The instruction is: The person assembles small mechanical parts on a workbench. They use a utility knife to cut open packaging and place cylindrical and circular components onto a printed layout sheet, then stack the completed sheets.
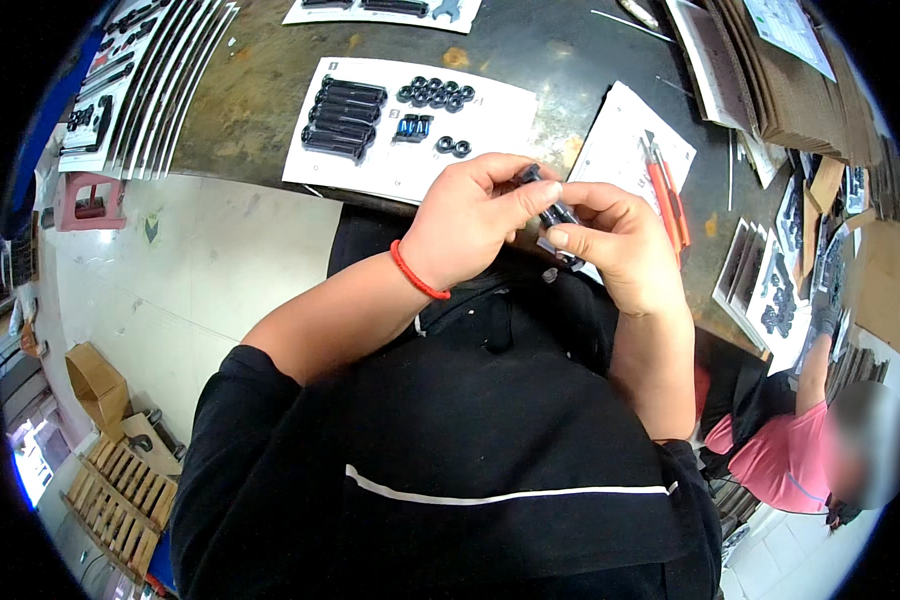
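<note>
Here I am, watching from afar through the head camera, and the dark hardware (560, 213) sits right between the 2 hands, just past the near edge of the table. The left hand (470, 205) pinches its upper end between thumb and curled fingers; the right hand (620, 240) grips lower down, thumb pressed on top. Fingers hide much of it, so I can't tell if it's 1 piece or several.

For good handling, I'd want light fingertip pressure, both wrists steady, and the piece brought over the table, since a slip here could drop it into the lap. Smooth round metal, as it looks, would roll easily, so I'd keep the thumbs squarely opposed to the fingers.

Moving outward: a flat white card (510, 110) carries long black bolts (345, 115), cylindrical and glossy, plus ring-like black nuts (435, 93) and short blue-banded pieces (413, 127). To the right, a tool with slim red handles (665, 190) lies partly over a white sheet (610, 140). The tabletop (240, 110) is dark, blotched and worn. Farther right, brown cardboard (800, 90) stands in layers, and beyond, a co-worker in pink (780, 465).
</note>
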Available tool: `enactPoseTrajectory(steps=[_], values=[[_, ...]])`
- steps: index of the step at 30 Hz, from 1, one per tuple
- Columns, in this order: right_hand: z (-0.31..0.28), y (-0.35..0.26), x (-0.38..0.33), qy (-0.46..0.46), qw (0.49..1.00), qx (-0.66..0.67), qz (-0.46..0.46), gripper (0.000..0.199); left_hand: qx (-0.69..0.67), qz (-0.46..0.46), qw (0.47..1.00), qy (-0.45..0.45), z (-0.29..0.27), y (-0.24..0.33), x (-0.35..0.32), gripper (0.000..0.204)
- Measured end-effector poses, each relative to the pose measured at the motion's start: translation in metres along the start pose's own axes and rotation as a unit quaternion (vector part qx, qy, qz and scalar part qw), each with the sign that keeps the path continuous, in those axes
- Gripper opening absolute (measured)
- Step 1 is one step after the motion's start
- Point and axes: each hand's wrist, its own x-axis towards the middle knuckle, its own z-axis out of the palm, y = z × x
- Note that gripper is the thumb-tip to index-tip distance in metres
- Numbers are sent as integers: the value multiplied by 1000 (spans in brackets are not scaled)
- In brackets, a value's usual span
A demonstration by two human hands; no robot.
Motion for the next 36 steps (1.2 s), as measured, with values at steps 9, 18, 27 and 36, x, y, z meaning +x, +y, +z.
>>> enactPoseTrajectory(steps=[9, 18, 27, 36], values=[[18, 22, -14, 129, 899, -373, -191, 39, -69, 6, 991, 118, 0, -16, -10, 23], [16, 22, -41, 55, 906, -411, -86, 16, 134, -54, 988, 54, 14, -30, -23, 17], [10, 73, -79, 147, 950, -244, -129, 9, -1, -191, 981, -35, 35, -47, -31, 27], [-7, 100, -109, 145, 970, -136, -140, 11, 113, -218, 951, -188, 56, -53, -33, 45]])
